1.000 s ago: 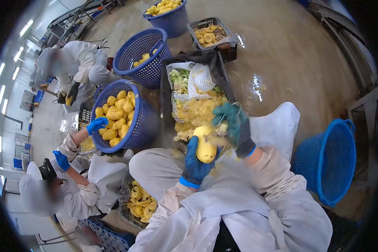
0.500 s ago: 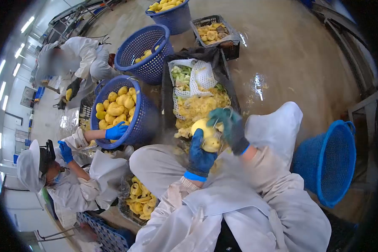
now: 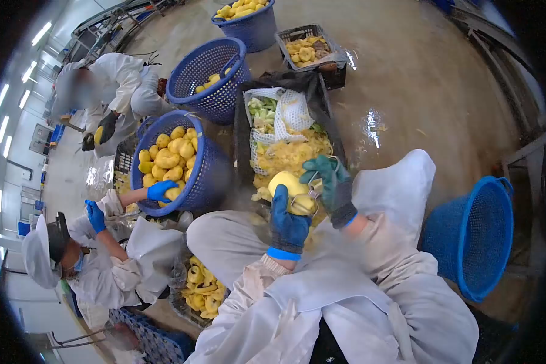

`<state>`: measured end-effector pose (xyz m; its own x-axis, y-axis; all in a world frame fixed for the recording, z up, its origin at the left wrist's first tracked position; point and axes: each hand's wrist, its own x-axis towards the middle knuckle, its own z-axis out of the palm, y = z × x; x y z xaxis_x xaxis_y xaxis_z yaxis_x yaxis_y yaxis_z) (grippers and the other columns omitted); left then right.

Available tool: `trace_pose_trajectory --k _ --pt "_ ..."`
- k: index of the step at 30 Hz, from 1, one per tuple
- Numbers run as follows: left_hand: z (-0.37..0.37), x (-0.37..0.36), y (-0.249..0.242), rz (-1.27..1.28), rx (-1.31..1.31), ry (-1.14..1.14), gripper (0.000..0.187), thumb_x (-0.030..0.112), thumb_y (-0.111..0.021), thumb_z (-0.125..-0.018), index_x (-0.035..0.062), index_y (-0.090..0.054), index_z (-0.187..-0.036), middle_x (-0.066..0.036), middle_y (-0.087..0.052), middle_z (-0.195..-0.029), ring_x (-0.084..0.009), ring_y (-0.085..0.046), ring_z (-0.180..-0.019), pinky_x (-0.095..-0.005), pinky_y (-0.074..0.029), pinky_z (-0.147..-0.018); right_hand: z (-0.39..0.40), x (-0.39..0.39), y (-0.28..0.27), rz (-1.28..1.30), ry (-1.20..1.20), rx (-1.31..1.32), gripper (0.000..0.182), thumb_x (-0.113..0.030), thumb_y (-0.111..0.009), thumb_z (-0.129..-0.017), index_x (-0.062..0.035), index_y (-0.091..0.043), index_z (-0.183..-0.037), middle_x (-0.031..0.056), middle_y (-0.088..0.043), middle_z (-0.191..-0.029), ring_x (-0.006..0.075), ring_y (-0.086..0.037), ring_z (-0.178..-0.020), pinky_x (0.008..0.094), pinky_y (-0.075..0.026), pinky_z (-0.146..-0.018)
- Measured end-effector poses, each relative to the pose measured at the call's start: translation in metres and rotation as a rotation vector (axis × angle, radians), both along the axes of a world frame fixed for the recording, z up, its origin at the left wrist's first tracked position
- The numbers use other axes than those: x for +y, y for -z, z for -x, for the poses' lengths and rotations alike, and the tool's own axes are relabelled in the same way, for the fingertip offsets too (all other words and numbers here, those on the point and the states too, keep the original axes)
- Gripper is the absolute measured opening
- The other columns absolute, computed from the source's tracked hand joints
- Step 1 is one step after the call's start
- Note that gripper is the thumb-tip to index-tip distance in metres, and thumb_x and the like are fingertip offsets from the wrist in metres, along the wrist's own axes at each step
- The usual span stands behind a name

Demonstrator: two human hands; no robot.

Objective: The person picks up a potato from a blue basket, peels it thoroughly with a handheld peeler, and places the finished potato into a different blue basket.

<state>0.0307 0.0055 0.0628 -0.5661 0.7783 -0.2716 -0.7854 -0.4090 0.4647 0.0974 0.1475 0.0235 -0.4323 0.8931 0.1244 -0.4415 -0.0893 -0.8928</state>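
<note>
My left hand (image 3: 288,227), in a blue glove, is closed around a smooth, pale yellow fruit (image 3: 285,181), its lower end lying over my lap. My right hand (image 3: 329,182), in a green glove with a dark cuff, grips a shiny metal peeler (image 3: 313,194) against the fruit's right side. Its exact shape is partly hidden by the fingers. Just beyond both hands, a black-lined crate (image 3: 244,151) holds yellow peelings (image 3: 297,151), white foam netting (image 3: 292,115) and green scraps.
At left, a co-worker's blue-gloved hand (image 3: 161,190) reaches into a purple basket (image 3: 209,176) of yellow fruit. More baskets (image 3: 236,79) and a small crate (image 3: 333,76) stand farther off. A blue basket (image 3: 467,242) is at my right; a crate of peelings (image 3: 203,288) lies left.
My right hand has shifted slightly right and down along the fruit, the peeler with it. The co-worker's head has turned toward the basket, and their hand now touches a fruit there.
</note>
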Motion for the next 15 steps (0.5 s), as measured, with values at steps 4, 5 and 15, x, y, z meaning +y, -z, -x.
trace_pose_trajectory --k 4,5,15 --pt "0.003 0.003 -0.009 -0.078 -0.18 -0.029 0.037 0.03 -0.057 -0.092 0.0078 -0.051 -0.121 -0.01 -0.058 -0.115 -0.0258 -0.057 -0.104 -0.0417 -0.047 -0.093 -0.002 0.021 -0.006 0.244 -0.045 0.164 0.024 -0.023 -0.053 -0.094 -0.0006 -0.058 -0.1 0.0131 -0.066 -0.091 0.0216 -0.064 -0.076 0.0333 -0.051 -0.066" --pt "0.002 0.001 -0.013 -0.066 -0.191 -0.033 0.037 0.03 -0.057 -0.092 0.0078 -0.051 -0.121 -0.01 -0.058 -0.115 -0.0259 -0.057 -0.104 -0.042 -0.046 -0.093 -0.005 0.026 -0.014 0.337 -0.021 0.231 0.023 -0.02 -0.052 -0.094 0.0011 -0.057 -0.103 0.0143 -0.067 -0.093 0.0223 -0.065 -0.077 0.0344 -0.051 -0.066" --pt "0.001 -0.002 -0.02 -0.101 -0.183 0.033 0.036 0.029 -0.057 -0.092 0.0073 -0.051 -0.121 -0.011 -0.058 -0.115 -0.027 -0.056 -0.106 -0.0439 -0.044 -0.098 -0.005 0.016 -0.004 0.14 -0.02 0.163 0.022 -0.027 -0.054 -0.094 -0.0058 -0.056 -0.096 0.0084 -0.063 -0.085 0.0165 -0.061 -0.07 0.0286 -0.05 -0.063"
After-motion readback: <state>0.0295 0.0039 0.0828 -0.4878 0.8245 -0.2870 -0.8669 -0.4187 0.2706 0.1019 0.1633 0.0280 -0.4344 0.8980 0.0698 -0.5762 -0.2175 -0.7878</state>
